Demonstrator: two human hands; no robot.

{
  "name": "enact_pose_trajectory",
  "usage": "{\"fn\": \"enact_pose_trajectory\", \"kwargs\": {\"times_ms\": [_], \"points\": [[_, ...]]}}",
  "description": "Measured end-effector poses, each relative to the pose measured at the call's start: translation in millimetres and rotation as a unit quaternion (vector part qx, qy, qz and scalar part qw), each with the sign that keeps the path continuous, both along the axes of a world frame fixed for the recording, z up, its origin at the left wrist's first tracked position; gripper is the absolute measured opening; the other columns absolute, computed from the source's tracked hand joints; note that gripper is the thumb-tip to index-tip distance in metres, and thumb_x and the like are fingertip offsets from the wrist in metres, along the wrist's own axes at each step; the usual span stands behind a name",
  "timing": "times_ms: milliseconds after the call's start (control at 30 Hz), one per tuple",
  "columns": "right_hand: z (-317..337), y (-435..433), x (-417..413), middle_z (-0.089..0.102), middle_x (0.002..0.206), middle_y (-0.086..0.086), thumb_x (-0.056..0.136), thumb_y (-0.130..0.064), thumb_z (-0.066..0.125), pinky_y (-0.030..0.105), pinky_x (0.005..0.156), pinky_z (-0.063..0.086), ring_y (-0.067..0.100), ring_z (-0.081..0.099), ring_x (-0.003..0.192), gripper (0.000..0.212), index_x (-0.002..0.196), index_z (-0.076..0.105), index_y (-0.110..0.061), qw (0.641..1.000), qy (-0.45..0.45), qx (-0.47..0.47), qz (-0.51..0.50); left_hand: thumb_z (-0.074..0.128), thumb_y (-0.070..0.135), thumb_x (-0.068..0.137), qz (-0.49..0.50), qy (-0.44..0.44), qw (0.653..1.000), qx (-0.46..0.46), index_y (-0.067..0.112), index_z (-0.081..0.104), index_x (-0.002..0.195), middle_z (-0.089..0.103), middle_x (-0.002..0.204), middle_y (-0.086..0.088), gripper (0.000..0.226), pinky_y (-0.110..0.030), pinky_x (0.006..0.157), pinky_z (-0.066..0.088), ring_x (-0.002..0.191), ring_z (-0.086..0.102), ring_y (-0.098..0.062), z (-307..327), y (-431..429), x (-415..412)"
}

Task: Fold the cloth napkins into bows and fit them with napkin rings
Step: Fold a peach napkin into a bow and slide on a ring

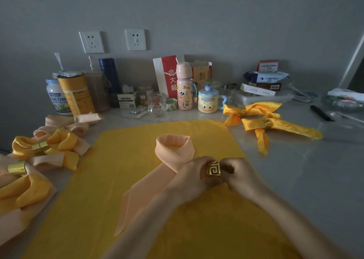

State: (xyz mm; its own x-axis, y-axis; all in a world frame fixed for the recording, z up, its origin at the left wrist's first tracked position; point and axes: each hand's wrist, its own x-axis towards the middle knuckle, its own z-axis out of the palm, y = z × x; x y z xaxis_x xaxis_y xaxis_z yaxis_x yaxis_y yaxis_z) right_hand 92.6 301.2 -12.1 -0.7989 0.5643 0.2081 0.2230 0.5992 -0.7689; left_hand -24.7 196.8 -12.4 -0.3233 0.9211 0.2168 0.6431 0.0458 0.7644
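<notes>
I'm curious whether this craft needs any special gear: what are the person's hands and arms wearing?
Nothing special. The left hand and right hand are bare, with no gloves. The left forearm and right forearm are bare too; no sleeve, watch or bracelet shows in view. The dim light hides finer detail.

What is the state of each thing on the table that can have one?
peach napkin, folded to a strip, looped and crossed
gold ring, held at the crossing
left hand, grips the peach napkin
right hand, holds the gold ring
yellow cloth, spread flat
cartoon mug, lid on
nearer yellow bow, ring fitted
</notes>
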Motion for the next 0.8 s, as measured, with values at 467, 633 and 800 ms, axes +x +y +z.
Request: {"fn": "enact_pose_trajectory", "kwargs": {"times_ms": [467,633,800], "points": [[22.7,10.7,15.3,0.055,0.057,-0.002,0.09,-0.008,0.059,0.019,0.048,0.034,0.008,0.044,0.05,0.007,0.088,0.065,-0.011,0.988,-0.039,-0.149,0.031,0.08,0.015,0.072,0.025,0.025,0.999,-0.011,0.021,0.058,0.11,0.063,0.104,0.005,0.044,-0.01,0.082,0.04,0.099,0.057,-0.011,20.7,-12.5,-28.9],[29.5,16.3,22.1,0.06,0.064,-0.001,0.088,-0.003,0.058,0.023,0.051,0.035,0.01,0.048,0.055,0.011,0.084,0.063,-0.012,0.979,-0.122,-0.152,0.056,0.076,0.019,0.076,0.069,0.109,0.99,-0.059,0.025,0.055,0.118,0.053,0.101,0.019,0.047,-0.03,0.101,0.038,0.099,0.052,-0.008,22.6,-23.4,-45.7],[43.3,11.0,25.7,0.064,0.088,-0.005,0.086,-0.004,0.057,0.021,0.064,0.043,0.008,0.056,0.074,0.02,0.09,0.066,-0.022,0.939,-0.321,-0.011,0.123,0.069,0.023,0.082,0.076,0.116,0.985,-0.099,0.031,0.052,0.122,0.056,0.108,0.017,0.044,-0.032,0.104,0.027,0.11,0.051,-0.01,17.6,-26.3,-44.6]]}}
